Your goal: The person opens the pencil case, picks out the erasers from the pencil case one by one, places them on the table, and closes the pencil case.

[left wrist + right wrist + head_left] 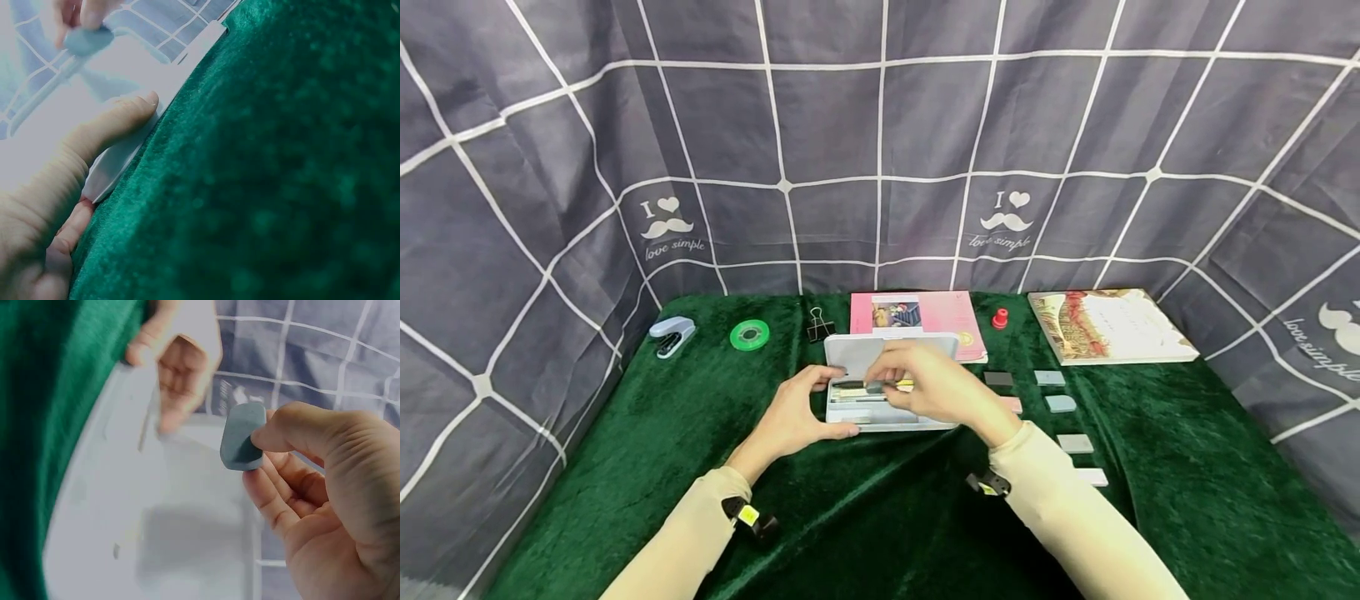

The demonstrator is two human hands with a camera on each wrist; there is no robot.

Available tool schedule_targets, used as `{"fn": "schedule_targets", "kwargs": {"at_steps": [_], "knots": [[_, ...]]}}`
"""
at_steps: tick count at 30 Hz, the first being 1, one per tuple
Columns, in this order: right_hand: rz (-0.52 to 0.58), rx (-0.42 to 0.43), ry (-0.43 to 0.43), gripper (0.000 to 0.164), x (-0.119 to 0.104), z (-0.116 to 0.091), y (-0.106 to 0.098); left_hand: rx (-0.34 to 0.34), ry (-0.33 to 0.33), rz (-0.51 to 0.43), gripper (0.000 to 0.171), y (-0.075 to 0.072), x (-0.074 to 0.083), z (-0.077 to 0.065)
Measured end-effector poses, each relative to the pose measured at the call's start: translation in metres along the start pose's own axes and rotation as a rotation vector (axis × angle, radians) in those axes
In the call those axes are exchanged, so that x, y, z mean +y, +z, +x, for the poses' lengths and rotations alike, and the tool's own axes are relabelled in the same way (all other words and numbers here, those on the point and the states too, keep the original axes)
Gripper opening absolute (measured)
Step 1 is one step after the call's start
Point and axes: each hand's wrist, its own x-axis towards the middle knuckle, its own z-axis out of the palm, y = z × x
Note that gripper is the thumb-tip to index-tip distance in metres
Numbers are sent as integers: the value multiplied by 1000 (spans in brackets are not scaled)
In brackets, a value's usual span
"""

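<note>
A white pencil case (pixel 895 427) lies on the green cloth with its lid raised at the back. Several slim pens or pencils (pixel 850 386) lie inside it. My left hand (pixel 792 415) grips the case's left end, thumb on the front edge and fingers toward the back; the left wrist view shows that thumb along the white rim. Above the case's tray, my right hand (pixel 938 382) pinches a blue-grey eraser (pixel 242 436) between thumb and fingers. In the right wrist view the eraser is held clear of the case. The right hand hides part of the tray and lid.
Several erasers lie at right, including a dark grey one (pixel 998 378) and a light blue one (pixel 1061 404). Behind are a stapler (pixel 672 335), green tape roll (pixel 749 335), black binder clip (pixel 820 326), pink book (pixel 936 310), small red object (pixel 1000 318) and pale book (pixel 1120 327).
</note>
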Motion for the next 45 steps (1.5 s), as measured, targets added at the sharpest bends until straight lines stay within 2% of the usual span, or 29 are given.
{"fn": "schedule_targets", "kwargs": {"at_steps": [7,14,18,24,32,40,45], "knots": [[-94,149,-40,29,4,-41,-45,3,-20,18,86,0,-3,-2],[-165,231,7,37,18,-93,-75,7,-20,16,86,-1,-1,-3],[-160,229,43,41,27,-120,-78,6,-12,13,86,-2,0,-3],[-144,179,104,48,46,-148,-61,9,-7,8,85,-3,1,-3],[-129,96,168,43,61,-163,-39,5,8,1,84,-2,4,-1],[-66,-53,242,36,52,-160,-47,1,-1,2,85,-1,3,0],[-15,-81,320,22,45,-151,-50,-4,-6,2,85,0,2,-1]]}}
